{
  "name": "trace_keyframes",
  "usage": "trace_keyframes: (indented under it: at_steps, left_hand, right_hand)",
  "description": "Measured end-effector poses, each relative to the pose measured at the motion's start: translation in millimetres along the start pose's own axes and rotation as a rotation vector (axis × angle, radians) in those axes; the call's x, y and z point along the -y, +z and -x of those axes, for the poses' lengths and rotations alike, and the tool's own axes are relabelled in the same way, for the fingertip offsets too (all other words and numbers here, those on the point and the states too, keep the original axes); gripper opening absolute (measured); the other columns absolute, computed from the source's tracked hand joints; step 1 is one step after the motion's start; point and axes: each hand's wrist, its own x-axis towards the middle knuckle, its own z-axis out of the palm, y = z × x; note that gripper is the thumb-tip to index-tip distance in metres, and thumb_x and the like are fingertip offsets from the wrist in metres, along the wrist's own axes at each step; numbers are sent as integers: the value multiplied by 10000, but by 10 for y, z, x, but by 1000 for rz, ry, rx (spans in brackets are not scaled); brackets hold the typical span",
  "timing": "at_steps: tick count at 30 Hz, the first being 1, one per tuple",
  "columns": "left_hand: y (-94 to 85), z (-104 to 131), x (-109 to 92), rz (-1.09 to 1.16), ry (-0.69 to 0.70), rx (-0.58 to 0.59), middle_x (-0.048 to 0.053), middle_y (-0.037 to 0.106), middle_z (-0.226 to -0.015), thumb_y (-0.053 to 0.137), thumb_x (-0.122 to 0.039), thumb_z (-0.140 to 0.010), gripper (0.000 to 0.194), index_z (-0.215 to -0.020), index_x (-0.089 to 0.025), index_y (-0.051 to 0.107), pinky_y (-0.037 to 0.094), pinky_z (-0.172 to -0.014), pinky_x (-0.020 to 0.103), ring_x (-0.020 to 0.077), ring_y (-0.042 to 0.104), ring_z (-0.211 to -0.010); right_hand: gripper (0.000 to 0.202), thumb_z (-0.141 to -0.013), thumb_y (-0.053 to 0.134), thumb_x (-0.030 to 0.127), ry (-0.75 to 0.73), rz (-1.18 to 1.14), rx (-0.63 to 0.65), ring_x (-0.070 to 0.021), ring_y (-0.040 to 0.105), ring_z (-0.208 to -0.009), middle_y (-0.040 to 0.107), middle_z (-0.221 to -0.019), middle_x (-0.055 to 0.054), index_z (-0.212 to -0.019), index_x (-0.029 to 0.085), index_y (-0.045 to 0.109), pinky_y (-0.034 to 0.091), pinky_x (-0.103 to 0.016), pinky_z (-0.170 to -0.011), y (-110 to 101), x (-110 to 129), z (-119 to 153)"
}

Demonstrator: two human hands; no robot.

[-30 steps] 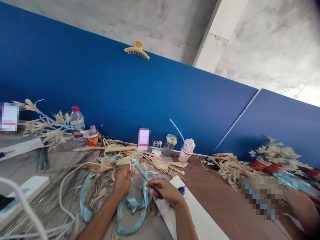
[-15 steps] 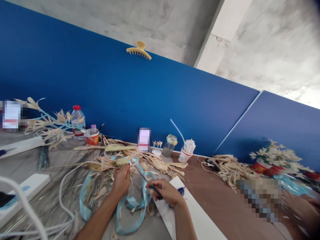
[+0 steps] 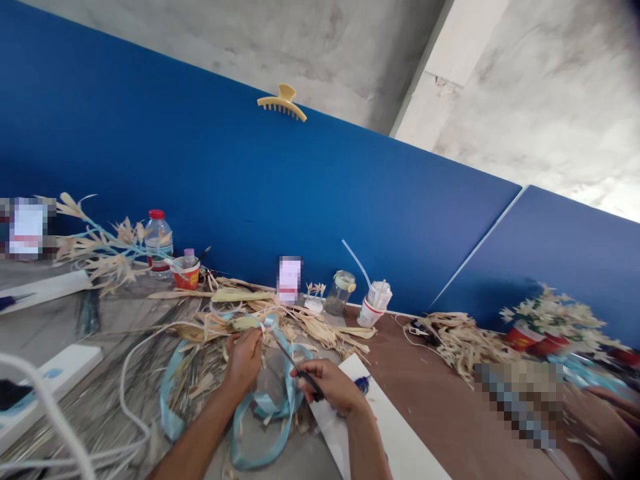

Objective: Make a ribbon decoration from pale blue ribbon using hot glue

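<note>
My left hand (image 3: 244, 359) is closed in a pinch around a small pale strip (image 3: 263, 327), probably corn husk, though most of it is hidden by the fingers. In my right hand (image 3: 333, 385) is a pair of dark-handled scissors (image 3: 311, 387), its blades pointing up and left toward the left fingertips. Whether the blades are parted is too small to tell. Light blue ribbon (image 3: 257, 461) lies in loops below and between both hands. Dried husk pieces (image 3: 300, 323) are scattered behind the hands.
A white board (image 3: 400, 437) lies under my right forearm. White cables (image 3: 123, 383) and a power strip (image 3: 75, 363) are at left. Along the blue partition stand a bottle (image 3: 159, 243), a red cup (image 3: 186, 277), a jar (image 3: 340, 293) and a white cup (image 3: 370, 312). A co-worker's hand (image 3: 595, 413) shows at right.
Both hands keep almost the same place and grip. The whole view has shifted very slightly, and the co-worker's hand at the right edge has moved a little.
</note>
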Motion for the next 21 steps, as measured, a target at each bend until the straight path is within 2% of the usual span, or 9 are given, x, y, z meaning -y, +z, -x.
trace_keyframes:
  at_steps: [16,21]
  left_hand:
    - [11,3,13,-6,35,-20,42,699,-818,370,-170,-869,281,-896,-210,647,355,-806,375,214,620,-810]
    - [2,-4,5,-4,14,-32,31,681,-745,364,-163,-850,282,-806,-206,639,366,-790,361,204,608,-768]
  right_hand:
    - [272,-616,708,340,-16,-32,-9,-68,399,-449,491,-497,62,-811,151,677,242,-225,-486,7,12,-6]
    - [241,-631,678,316,-52,-52,-61,-68,411,-455,502,-505,65,-805,150,664,271,-222,-501,-64,-37,-8]
